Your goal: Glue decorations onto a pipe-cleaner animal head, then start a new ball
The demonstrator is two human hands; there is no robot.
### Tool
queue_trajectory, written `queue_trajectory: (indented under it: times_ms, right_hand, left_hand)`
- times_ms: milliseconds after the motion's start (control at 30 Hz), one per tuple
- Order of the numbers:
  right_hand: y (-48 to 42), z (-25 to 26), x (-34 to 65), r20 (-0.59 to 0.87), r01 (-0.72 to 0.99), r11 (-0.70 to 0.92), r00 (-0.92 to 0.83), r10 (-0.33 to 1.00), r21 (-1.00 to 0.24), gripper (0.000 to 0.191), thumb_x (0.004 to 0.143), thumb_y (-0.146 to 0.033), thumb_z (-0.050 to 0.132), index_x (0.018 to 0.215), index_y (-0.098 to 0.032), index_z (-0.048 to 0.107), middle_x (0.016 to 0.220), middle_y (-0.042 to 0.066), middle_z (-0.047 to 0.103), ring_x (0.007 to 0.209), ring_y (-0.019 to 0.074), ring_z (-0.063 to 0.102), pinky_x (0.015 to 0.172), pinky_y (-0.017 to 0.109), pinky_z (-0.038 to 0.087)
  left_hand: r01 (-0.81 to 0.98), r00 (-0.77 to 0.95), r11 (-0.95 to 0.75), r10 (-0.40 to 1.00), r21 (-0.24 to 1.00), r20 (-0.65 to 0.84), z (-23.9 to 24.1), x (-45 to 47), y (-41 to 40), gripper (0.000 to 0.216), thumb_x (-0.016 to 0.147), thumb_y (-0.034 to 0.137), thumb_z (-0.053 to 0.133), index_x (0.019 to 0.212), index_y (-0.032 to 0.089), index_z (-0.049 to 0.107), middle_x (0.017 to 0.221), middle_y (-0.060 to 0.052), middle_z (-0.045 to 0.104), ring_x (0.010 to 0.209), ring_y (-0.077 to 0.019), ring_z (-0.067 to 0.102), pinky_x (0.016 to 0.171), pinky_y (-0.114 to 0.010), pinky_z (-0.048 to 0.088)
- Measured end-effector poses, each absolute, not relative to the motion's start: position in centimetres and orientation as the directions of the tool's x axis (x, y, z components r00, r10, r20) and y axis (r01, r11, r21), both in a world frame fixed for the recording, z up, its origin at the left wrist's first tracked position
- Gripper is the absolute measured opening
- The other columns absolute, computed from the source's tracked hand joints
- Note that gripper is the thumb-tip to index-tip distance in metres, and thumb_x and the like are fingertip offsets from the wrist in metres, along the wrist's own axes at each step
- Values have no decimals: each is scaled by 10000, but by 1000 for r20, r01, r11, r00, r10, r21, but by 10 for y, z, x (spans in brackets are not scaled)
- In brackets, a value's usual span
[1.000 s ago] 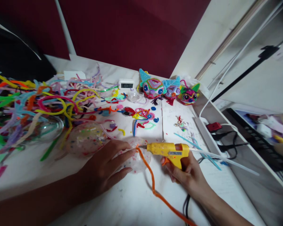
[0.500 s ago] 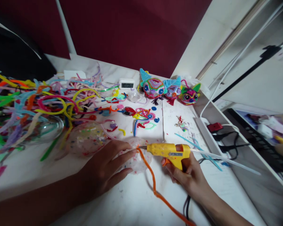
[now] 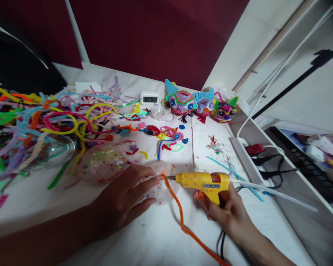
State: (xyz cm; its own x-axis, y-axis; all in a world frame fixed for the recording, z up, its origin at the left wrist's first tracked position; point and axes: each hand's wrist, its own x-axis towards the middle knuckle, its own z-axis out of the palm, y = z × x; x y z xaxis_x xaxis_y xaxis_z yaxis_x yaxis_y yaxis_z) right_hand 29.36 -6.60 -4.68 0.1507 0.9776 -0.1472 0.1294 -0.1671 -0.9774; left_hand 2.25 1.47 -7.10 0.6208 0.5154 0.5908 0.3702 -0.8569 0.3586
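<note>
My left hand [image 3: 127, 194] is closed over a clear plastic ball [image 3: 166, 190] with coloured specks, its fingertips at the end of an orange pipe cleaner [image 3: 181, 210]. That pipe cleaner lies against the ball and trails down to the bottom edge. In my right hand [image 3: 227, 210] is a yellow hot glue gun [image 3: 202, 181], a finger at its orange trigger. The gun's metal nozzle points left, close beside the pipe cleaner's end; whether it touches, I cannot tell. A long translucent glue stick [image 3: 277, 194] sticks out of the gun's back.
Left is a heap of colourful pipe cleaners [image 3: 58, 114], with a speckled clear plastic piece [image 3: 101, 166] nearer. Behind stand a small digital timer [image 3: 150, 98] and several decorated animal heads [image 3: 181, 102]. A power strip [image 3: 251, 162] with plugs and cords lies at right.
My right hand has drawn the glue gun slightly right and down, so its nozzle sits further from the ball's middle. My left hand and the orange pipe cleaner stay put.
</note>
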Motion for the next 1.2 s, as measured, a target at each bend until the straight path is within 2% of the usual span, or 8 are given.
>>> queue_trajectory:
  times_ms: [267,600,867,1200]
  right_hand:
    - [-66,-48,292,-127,93,-145,176,976,-985,401,824,-489,754,1040,-256,509,851,21,696,580,114,543,458,211,448]
    - [-58,-55,297,-77,170,-95,107,991,-981,288,892,-381,704,1069,-262,510,893,24,706,584,113,574,446,196,481]
    - [-57,-53,292,-51,157,-65,91,995,-985,306,890,-398,702,1089,-269,508,893,22,711,614,121,587,459,193,478]
    - [-53,-51,293,-33,154,-44,71,997,-987,347,885,-429,711,1108,-302,478,894,4,671,685,130,586,492,180,450]
  left_hand:
    - [359,632,-869,495,340,597,-71,23,15,364,953,190,583,1311,134,542,1241,-137,575,1200,-236,529,1042,-373,490]
    - [351,622,-869,495,349,607,-70,24,15,352,932,171,606,1279,131,566,1226,-136,581,1171,-235,550,1016,-339,497]
    - [366,617,-852,524,375,587,-75,23,13,390,927,153,613,1312,131,553,1242,-139,530,1174,-239,531,1010,-353,490]
    - [376,641,-861,509,343,574,-73,23,14,366,946,146,575,1309,124,532,1199,-127,511,1137,-233,514,986,-365,482]
